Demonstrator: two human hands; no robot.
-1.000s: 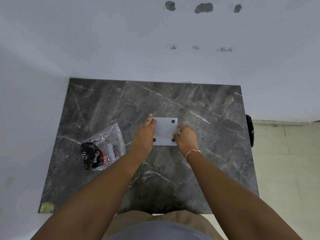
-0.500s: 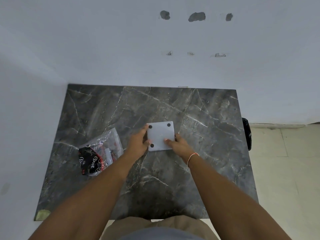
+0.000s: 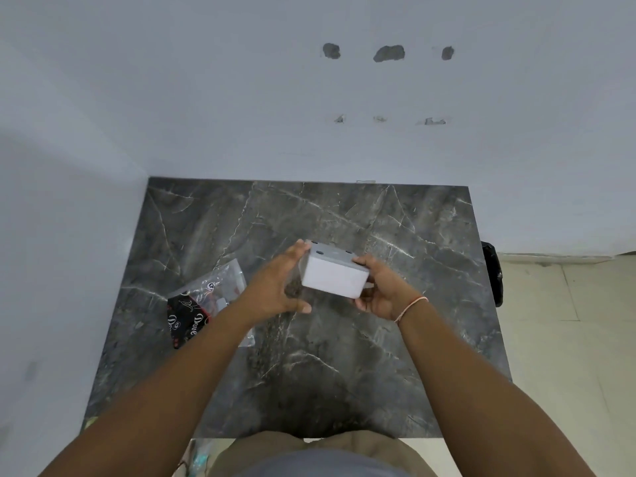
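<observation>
A small white box (image 3: 332,277) with dark round holes on its upper face is lifted above the dark marble tabletop (image 3: 395,339). My right hand (image 3: 382,292) grips its right side, thumb on top and fingers curled underneath. My left hand (image 3: 275,287) is beside the box's left end, its fingertips touching the far upper corner while the thumb stretches out below, off the box. The box is tilted, its plain white side facing me.
A clear plastic bag (image 3: 203,301) with a black printed packet inside lies on the table left of my left arm. White walls close the table's far and left sides. A black object (image 3: 493,273) hangs off the right edge, above a tiled floor.
The box lay flat on the table with both hands at its sides; it has since been lifted and tipped, so its plain side now faces me.
</observation>
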